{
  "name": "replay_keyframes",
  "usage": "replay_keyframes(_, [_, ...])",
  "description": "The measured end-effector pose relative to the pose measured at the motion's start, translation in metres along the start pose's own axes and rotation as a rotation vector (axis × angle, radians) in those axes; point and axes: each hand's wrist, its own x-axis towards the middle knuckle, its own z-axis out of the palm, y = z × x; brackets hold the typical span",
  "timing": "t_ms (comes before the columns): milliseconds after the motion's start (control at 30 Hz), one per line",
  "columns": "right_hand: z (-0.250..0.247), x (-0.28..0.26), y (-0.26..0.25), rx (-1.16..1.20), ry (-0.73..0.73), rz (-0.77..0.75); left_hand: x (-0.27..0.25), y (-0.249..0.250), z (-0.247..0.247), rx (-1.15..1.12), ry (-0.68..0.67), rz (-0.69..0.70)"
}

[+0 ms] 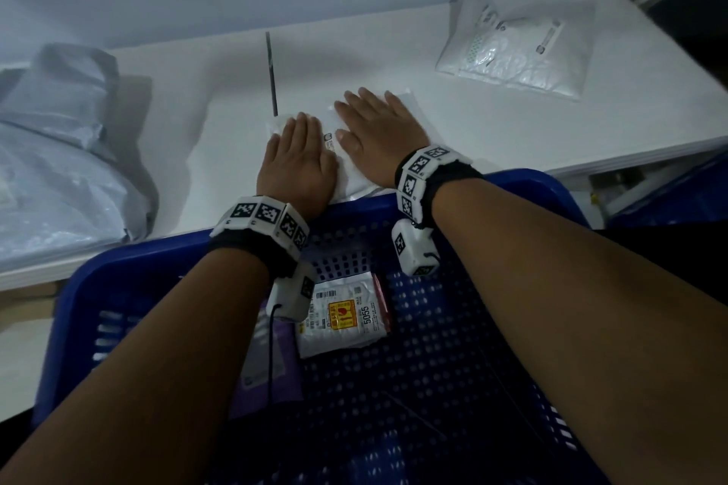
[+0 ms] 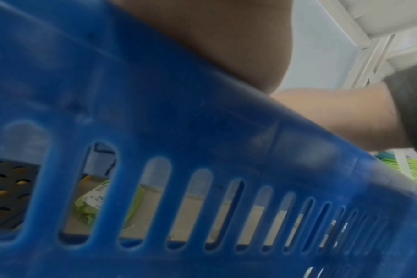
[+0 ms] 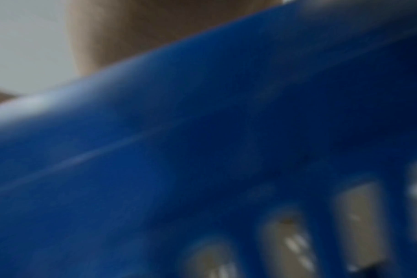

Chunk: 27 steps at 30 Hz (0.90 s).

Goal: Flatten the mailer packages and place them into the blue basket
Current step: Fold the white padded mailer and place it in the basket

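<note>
White crinkled plastic, a small mailer package (image 1: 354, 169) with a printed label, lies at the near edge of the white tabletop (image 1: 492, 130), just beyond the rim of the blue slotted plastic basket (image 1: 118, 287). Both palms are flat on it: the left hand (image 1: 297, 161) covers its left half and the right hand (image 1: 380, 134) its right half, fingers straight and slightly spread, pressing down and gripping nothing.

To flatten it well, I judge the hands should sweep outward from the middle toward the open edges, so trapped air leaves instead of bunching under one palm. The film looks slippery, and the package overhangs the table edge a little, so even pressure from both sides should keep it from sliding off before it is ready. Once it lies thin, it only needs drawing back and lowering over the rim.

Inside the basket already sit a white labelled packet with a yellow and red sticker (image 1: 342, 317) and a purple flat mailer (image 1: 268, 366) beside it. Both wrist views show little but the blurred basket wall (image 2: 202, 150) close up.

On the table, a padded white bubble mailer (image 1: 520, 51) waits far right, well apart from the hands, and a heap of grey plastic bags (image 1: 67, 138) sits at the left. A thin dark rod (image 1: 272, 71) stands near the left hand's fingertips. The room is dim, with a pale wall behind the table and a white frame at the far right.
</note>
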Motion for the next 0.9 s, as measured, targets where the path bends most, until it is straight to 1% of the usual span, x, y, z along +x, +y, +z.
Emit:
replay_keyframes(67, [0.0,-0.003,0.013,0.051,0.001,0.042,-0.002,0.002,-0.001,-0.009,-0.009,0.005])
replay_keyframes(167, [0.0,-0.008,0.029,0.063,-0.029,0.026,-0.002,0.001,-0.002,-0.009,0.004,0.007])
replay_keyframes(233, [0.0,-0.009,0.035,0.1,-0.054,0.038,-0.003,0.003,-0.002,-0.014,-0.005,0.005])
replay_keyframes(300, [0.001,-0.009,0.036,0.117,-0.048,0.067,-0.003,0.005,-0.003,-0.029,-0.004,0.005])
replay_keyframes(767, [0.005,-0.007,0.034,0.02,-0.081,0.067,-0.004,0.005,-0.001,-0.029,0.032,-0.007])
replay_keyframes(900, [0.006,-0.008,0.032,-0.022,-0.071,0.074,-0.005,0.007,0.0,-0.013,0.04,-0.008])
